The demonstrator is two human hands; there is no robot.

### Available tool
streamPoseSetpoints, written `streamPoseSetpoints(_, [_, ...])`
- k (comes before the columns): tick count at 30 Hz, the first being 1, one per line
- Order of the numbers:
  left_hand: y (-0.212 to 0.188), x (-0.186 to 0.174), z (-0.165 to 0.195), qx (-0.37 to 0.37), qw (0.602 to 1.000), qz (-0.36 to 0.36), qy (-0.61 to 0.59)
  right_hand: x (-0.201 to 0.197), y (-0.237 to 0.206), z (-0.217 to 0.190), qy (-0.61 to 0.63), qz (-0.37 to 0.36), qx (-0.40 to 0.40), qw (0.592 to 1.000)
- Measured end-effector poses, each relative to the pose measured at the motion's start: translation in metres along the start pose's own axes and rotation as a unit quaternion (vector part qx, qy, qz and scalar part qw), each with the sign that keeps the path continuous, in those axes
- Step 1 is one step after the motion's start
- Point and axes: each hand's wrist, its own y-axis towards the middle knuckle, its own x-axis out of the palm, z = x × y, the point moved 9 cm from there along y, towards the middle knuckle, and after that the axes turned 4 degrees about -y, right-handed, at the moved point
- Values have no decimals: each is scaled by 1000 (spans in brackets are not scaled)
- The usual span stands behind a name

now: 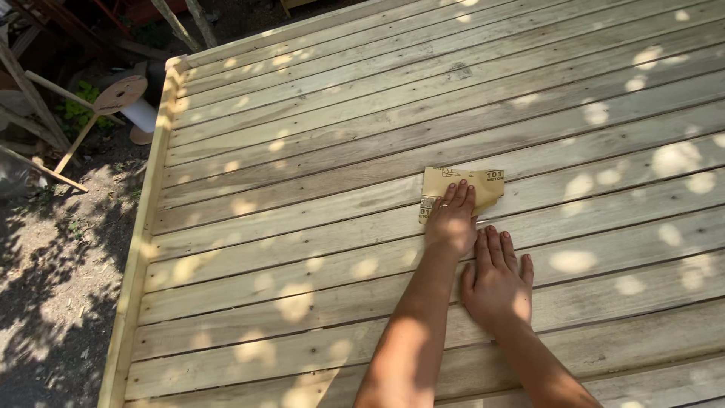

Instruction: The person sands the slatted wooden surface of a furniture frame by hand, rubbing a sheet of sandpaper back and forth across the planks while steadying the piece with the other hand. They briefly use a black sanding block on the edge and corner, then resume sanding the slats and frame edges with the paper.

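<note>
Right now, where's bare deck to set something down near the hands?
Bare boards run left of the sandpaper sheet out to the deck's edge board, and right of the right hand. Far boards above the sheet are bare too. Crowded only mid-deck: left hand on the sheet, right hand flat beside it.

We press our left hand [451, 224] flat on the folded sandpaper [461, 189] mid-deck [302, 151]; our right hand [497, 279] rests flat on the boards just beside it.

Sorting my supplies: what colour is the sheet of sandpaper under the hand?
Tan-yellow with dark printing, seen in the head view: sandpaper under the left hand.
</note>
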Motion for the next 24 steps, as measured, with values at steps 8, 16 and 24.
streamPoseSetpoints(8, [-269, -182, -287, -329, 916, 198, 112, 3, 19, -16, -11, -18, -17, 1000])
streamPoseSetpoints(16, [-304, -148, -239, -347, 920, 133, 121, -37, 2, -72, 46, -51, -36, 997])
streamPoseSetpoints(24, [-311, -142, -183, -149, 925, 76, -340, -77, -89, -235, 506, -191, -180, 822])
